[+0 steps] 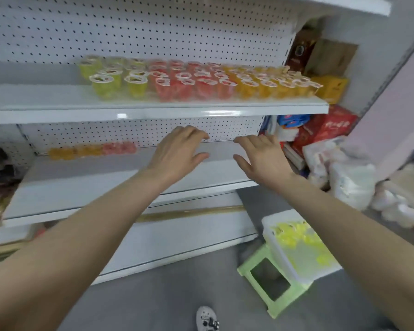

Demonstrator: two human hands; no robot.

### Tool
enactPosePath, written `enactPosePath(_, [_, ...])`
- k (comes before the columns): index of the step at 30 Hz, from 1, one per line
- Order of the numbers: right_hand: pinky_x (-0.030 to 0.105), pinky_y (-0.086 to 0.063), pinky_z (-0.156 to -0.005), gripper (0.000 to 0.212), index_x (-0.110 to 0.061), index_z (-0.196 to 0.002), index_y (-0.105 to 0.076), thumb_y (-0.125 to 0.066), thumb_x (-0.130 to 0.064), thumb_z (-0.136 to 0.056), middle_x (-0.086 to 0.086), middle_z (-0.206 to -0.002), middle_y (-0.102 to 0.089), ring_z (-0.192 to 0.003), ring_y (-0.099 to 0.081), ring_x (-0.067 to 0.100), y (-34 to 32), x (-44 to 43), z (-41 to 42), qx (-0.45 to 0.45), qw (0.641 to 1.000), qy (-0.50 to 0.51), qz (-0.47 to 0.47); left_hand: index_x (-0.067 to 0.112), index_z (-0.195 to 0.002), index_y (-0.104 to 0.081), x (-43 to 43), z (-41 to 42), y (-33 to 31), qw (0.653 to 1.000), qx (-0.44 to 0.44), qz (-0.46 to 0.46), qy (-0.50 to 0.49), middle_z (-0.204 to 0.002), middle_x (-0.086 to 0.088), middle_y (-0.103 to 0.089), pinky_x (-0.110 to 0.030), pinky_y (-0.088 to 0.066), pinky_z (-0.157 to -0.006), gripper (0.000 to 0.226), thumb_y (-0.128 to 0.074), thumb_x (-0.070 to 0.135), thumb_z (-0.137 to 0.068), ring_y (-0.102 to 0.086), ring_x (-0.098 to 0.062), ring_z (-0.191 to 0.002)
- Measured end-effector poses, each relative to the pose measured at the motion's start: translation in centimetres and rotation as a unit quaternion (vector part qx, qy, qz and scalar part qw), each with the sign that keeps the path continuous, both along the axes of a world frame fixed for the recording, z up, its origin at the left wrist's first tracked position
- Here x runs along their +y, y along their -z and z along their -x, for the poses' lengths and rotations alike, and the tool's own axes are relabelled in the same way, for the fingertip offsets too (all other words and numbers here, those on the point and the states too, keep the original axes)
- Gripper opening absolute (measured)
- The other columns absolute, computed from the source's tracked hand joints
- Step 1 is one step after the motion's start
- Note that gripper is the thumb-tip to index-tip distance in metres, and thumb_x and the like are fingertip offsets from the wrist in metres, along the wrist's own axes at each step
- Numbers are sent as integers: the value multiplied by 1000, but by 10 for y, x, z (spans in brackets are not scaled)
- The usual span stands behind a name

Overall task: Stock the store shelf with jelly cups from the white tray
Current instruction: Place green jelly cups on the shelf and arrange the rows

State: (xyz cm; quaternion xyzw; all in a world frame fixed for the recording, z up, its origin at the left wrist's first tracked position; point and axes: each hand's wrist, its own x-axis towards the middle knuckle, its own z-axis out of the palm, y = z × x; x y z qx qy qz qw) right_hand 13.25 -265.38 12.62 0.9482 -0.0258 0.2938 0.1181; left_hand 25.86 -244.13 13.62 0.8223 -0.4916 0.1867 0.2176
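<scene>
Both hands, left hand [177,149] and right hand [261,156], are released and hold nothing, probably because the jelly cups [201,82] already stand sorted by colour on the shelf [46,108].

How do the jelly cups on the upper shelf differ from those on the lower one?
The upper shelf cups stand several rows deep, reaching the front; the lower shelf cups form a thin row at the back left. Upper has green, red and orange; lower only orange and red. Both are grouped by colour.
</scene>
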Motion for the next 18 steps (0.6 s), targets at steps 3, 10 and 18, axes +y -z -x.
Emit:
enactPosePath(3, [44, -40, -82, 39, -14, -118, -63, -50, -39, -91, 4, -101, -68, -85, -63, 31, 22, -39, 41, 8, 999, 38, -21, 20, -126, -58, -48, 24, 19, 999, 20, -14, 43, -123, -1, -59, -40, -46, -89, 42, -65, 39, -89, -51, -27, -111])
enactPosePath(10, [44, -43, -74, 33, -12, -114, -63, -55, -32, -89, 6, -96, -65, -85, -61, 34, 81, -148, 134, 53, 986, 142, -72, 22, -126, -57, -191, 76, 73, 985, 82, -58, 139, -124, 1, -58, -39, -45, -90, 41, -64, 39, -89, -50, -25, -113])
enactPosePath(18, [42, -43, -79, 39, -15, -121, -59, -47, -40, -93, 4, -105, -67, -87, -63, 33, 166, -287, 208, 130, 950, 239, -154, 20, -125, -58, -355, 116, 164, 961, 155, -120, 196, -123, 0, -58, -36, -44, -88, 42, -67, 36, -88, -52, -25, -112])
